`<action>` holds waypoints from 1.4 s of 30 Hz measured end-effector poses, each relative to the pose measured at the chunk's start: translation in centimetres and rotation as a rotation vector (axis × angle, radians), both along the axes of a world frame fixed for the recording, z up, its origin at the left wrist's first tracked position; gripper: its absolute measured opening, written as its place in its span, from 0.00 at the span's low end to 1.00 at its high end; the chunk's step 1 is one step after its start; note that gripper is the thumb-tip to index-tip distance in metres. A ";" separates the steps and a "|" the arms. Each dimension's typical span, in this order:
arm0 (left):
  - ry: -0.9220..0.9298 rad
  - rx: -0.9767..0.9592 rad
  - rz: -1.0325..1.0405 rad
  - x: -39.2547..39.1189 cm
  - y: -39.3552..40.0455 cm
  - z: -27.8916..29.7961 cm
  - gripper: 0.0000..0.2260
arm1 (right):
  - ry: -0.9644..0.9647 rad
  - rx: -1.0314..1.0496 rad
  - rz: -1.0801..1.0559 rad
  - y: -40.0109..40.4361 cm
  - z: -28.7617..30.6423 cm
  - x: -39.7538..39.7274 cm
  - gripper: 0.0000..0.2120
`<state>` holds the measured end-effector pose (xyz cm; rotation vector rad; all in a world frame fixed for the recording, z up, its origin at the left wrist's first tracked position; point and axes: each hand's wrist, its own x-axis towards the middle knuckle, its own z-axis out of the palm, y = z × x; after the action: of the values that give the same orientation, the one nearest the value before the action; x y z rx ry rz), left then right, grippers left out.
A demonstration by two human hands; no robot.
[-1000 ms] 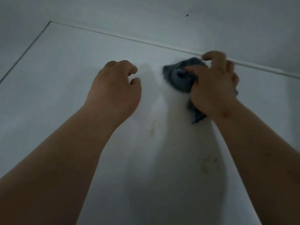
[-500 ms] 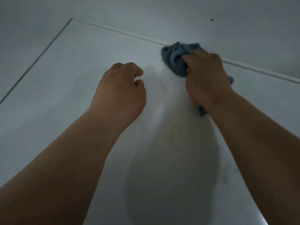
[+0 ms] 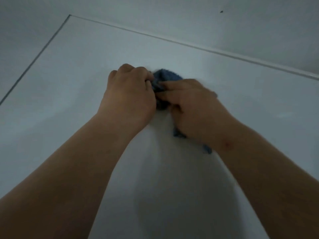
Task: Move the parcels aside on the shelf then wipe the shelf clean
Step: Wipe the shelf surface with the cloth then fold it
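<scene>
Head view, dim light: your two bare forearms reach up from the bottom corners and meet over a white shelf (image 3: 72,69), where a bunched blue cloth (image 3: 166,77) sits near the middle of the frame, well short of the seam where the shelf meets the back wall (image 3: 224,23). Your left hand (image 3: 128,95) lies at 9 o'clock of the cloth, knuckles up and fingers curled under, its fingertips buried in the cloth's left edge and seemingly pinching it, though the contact itself is hidden beneath the hand. Your right hand (image 3: 193,106) covers the cloth from 4 o'clock, blurred, with its fingers laid fairly straight and close together across the fabric, pointing toward the left hand; whether the thumb grips underneath cannot be told. The cloth's rounded bulk pokes out at 12 o'clock above both hands, and two loose corners trail out below the right hand and wrist at 5 o'clock. A small red mark (image 3: 227,144) shows on your right wrist. A dark speck (image 3: 221,11) dots the back wall at 1 o'clock, high above the hands. No parcels fall within this view.
</scene>
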<state>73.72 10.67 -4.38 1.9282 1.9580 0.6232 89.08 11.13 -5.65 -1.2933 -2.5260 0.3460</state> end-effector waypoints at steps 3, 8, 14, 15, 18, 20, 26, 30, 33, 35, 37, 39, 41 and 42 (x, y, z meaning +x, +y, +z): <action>-0.012 -0.027 -0.021 0.6 -0.6 0.3 0.16 | -0.072 0.061 -0.166 1.3 1.8 2.9 0.20; -0.037 -0.011 -0.021 0.7 -1.2 0.7 0.19 | -0.091 -0.029 -0.259 0.3 1.6 1.9 0.21; -0.015 -0.058 0.000 0.6 -2.7 0.9 0.17 | 0.108 -0.017 -0.035 -8.5 0.0 0.9 0.18; -0.011 -0.057 -0.005 0.8 -3.0 0.8 0.17 | 0.111 0.036 -0.012 -8.2 0.2 1.6 0.18; 0.003 -0.038 -0.008 1.3 -3.9 0.7 0.16 | -0.013 0.090 -0.155 -5.9 1.4 3.5 0.20; 0.004 -0.023 0.008 1.4 -4.3 0.6 0.16 | -0.107 0.009 -0.283 -4.3 1.5 4.3 0.21; -0.010 0.013 0.015 1.7 -4.9 0.7 0.15 | -0.028 0.019 -0.042 -8.0 -1.1 -0.7 0.24; -0.051 0.042 0.069 1.9 -5.3 0.9 0.15 | 0.204 0.084 0.001 -9.0 0.7 0.9 0.20; -0.108 0.086 0.105 2.2 -5.2 1.4 0.14 | 0.380 0.127 -0.288 -6.7 3.5 2.6 0.19; -0.138 0.086 0.096 2.4 -5.1 1.6 0.14 | 0.488 0.107 -0.454 -4.6 4.7 4.8 0.18; -0.151 0.063 0.081 2.5 -4.9 1.6 0.15 | 0.392 0.092 -0.575 -2.7 4.9 7.5 0.18; -0.138 0.042 0.074 2.7 -4.8 1.4 0.15 | 0.105 -0.030 -0.708 -1.5 3.8 9.8 0.19; -0.115 0.035 0.073 2.9 -4.8 1.3 0.15 | -0.102 -0.123 -0.772 -1.1 2.5 10.5 0.19; -0.108 0.034 0.073 2.9 -4.8 1.2 0.15 | -0.120 -0.124 -0.755 -1.1 1.8 10.1 0.19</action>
<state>76.65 5.86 -3.19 1.8096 1.9692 0.7682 99.16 10.07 -3.80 -2.2283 -1.9146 0.2545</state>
